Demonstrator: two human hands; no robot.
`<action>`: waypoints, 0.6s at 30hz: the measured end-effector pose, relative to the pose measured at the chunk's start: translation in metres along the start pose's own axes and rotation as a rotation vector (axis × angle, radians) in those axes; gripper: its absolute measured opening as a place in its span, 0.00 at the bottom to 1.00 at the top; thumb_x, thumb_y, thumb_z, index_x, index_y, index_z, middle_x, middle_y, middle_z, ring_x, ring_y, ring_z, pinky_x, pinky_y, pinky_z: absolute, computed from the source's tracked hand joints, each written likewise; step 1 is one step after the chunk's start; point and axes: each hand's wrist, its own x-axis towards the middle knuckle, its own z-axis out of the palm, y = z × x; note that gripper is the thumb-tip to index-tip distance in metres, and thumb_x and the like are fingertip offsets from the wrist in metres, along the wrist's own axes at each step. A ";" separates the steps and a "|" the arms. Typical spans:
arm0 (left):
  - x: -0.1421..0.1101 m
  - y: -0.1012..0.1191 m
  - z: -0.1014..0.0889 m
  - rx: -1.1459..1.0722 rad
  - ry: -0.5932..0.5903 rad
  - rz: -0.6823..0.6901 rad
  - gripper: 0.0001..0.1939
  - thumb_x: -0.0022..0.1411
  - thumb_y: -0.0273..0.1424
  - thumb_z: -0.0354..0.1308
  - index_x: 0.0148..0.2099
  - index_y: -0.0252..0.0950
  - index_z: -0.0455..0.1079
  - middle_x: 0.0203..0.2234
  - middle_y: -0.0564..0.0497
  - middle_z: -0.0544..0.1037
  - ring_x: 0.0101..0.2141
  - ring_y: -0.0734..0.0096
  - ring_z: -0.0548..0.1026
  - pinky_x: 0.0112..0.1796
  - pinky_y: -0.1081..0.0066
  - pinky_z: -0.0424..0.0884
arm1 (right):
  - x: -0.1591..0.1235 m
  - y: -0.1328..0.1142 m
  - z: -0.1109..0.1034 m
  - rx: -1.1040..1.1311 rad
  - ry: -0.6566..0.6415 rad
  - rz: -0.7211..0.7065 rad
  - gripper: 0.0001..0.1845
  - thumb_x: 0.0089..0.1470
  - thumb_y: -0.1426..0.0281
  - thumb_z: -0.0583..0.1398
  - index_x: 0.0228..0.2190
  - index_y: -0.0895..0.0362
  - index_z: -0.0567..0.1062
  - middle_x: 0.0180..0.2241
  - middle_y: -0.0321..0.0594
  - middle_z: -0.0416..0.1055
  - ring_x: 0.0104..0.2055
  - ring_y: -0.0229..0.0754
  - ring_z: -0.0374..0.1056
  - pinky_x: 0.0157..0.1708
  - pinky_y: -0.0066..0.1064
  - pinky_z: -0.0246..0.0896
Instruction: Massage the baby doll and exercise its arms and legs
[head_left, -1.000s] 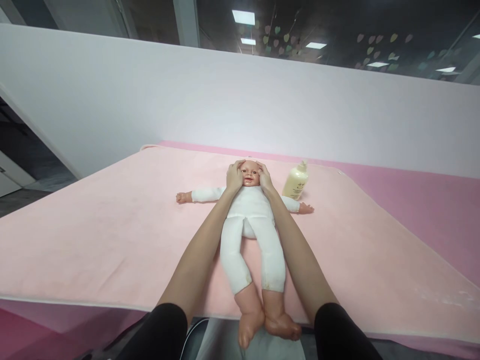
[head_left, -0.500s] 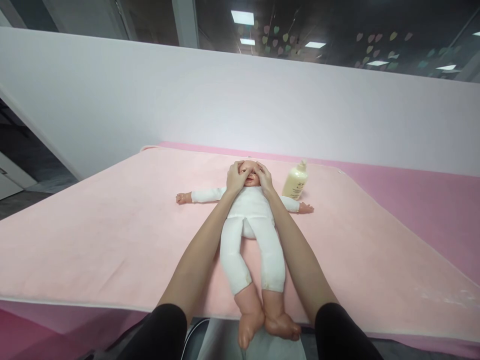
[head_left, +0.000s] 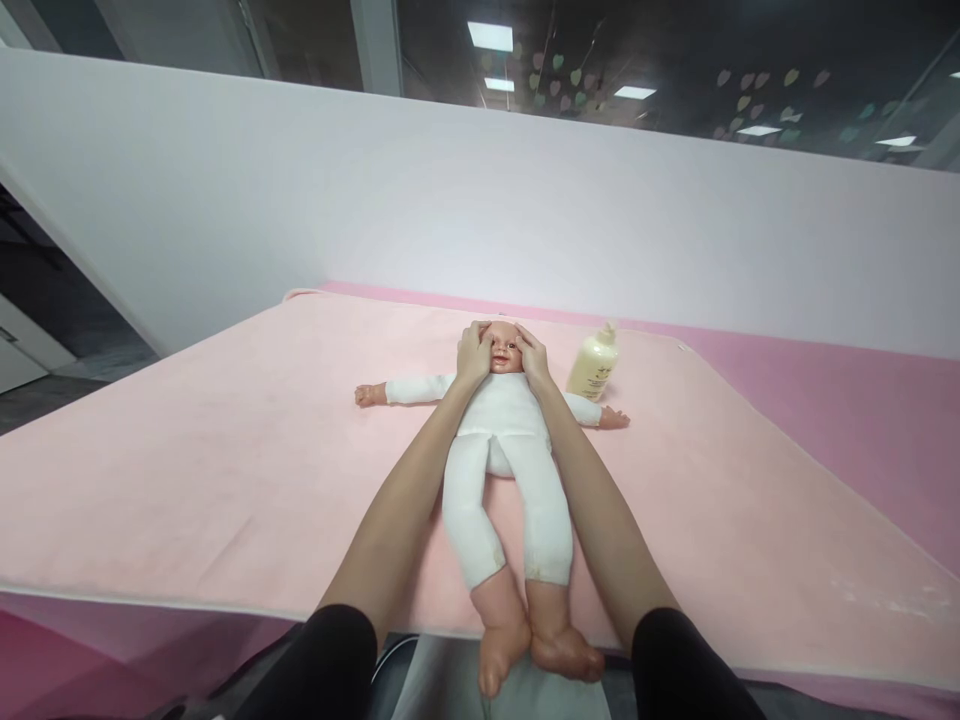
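The doll [head_left: 501, 440] lay on its back at the centre of the pink mat [head_left: 187, 470], long axis running 12 to 6 o'clock: head at 12, bare feet at 6, hanging just past the near edge of the mat. Its white-sleeved arms were spread toward 9 and 3.

Your left hand [head_left: 472, 356] cupped the side of the head at 9 o'clock; your right hand [head_left: 531, 358] cupped the side at 3 o'clock. Both lay flat and loose against the head, with the fingers curled over the temples and the thumbs near the cheeks. This was contact rather than a closed grasp. The face showed between the two hands. Neither hand was nearer than the other; your forearms ran symmetrically along the doll's torso and legs.

A cream lotion bottle [head_left: 592, 362] stood upright at 2 o'clock from the head, just beyond the doll's outstretched arm and near your right hand, not touching it.

A white partition wall [head_left: 375, 200] rose behind the mat at 12.
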 end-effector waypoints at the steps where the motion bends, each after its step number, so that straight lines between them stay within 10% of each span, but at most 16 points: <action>1: 0.000 0.000 0.000 -0.007 0.005 -0.006 0.13 0.64 0.28 0.48 0.49 0.37 0.68 0.47 0.44 0.74 0.52 0.61 0.70 0.56 0.61 0.63 | 0.001 0.000 0.000 -0.008 0.002 0.005 0.22 0.52 0.66 0.59 0.48 0.60 0.76 0.57 0.43 0.70 0.61 0.44 0.62 0.65 0.38 0.51; 12: 0.001 -0.008 0.000 -0.029 0.029 0.022 0.21 0.61 0.21 0.41 0.50 0.37 0.70 0.47 0.44 0.75 0.52 0.62 0.71 0.56 0.62 0.64 | 0.002 0.008 -0.001 -0.064 -0.006 -0.067 0.23 0.52 0.69 0.53 0.48 0.57 0.76 0.56 0.41 0.71 0.61 0.43 0.62 0.65 0.40 0.50; 18: -0.002 -0.005 0.002 -0.055 0.028 0.037 0.14 0.68 0.34 0.47 0.50 0.38 0.70 0.47 0.45 0.76 0.50 0.62 0.71 0.54 0.63 0.64 | -0.003 0.002 0.005 -0.109 0.069 -0.046 0.20 0.56 0.65 0.53 0.48 0.57 0.74 0.55 0.43 0.71 0.60 0.44 0.62 0.63 0.39 0.53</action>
